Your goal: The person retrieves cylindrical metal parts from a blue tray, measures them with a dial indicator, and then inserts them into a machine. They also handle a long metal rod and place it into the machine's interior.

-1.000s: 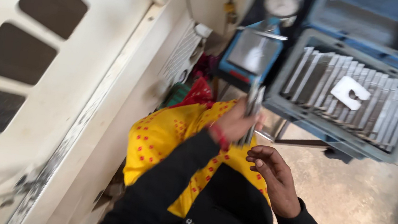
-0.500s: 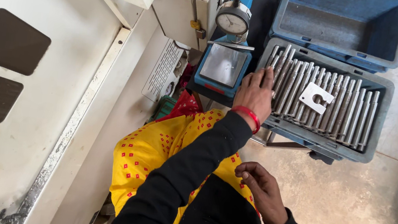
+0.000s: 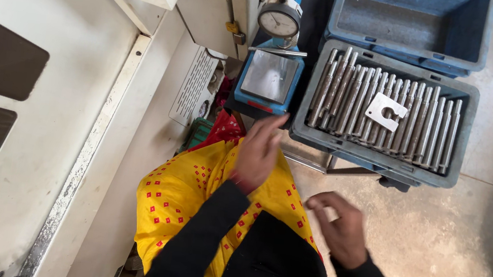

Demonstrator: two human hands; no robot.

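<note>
Concrete floor (image 3: 489,206); both hands, left hand (image 3: 255,155) and right hand (image 3: 339,228), spread and empty, where a hasty reach could likely jostle the rods (image 3: 352,98) in the grey crate (image 3: 375,164).

Both hands are motion-blurred: the left hand (image 3: 257,153) and right hand (image 3: 339,226) show no clear fingertips, so any grip is unreadable. The upper blue crate (image 3: 408,20) is cut by the top edge. The dial gauge (image 3: 279,20) face is too small to read.

Upper right: dull steel rods (image 3: 382,108) in matt grey plastic crate (image 3: 375,164); gauge plate (image 3: 268,77) smooth brushed metal; floor (image 3: 466,234) rough concrete.
</note>
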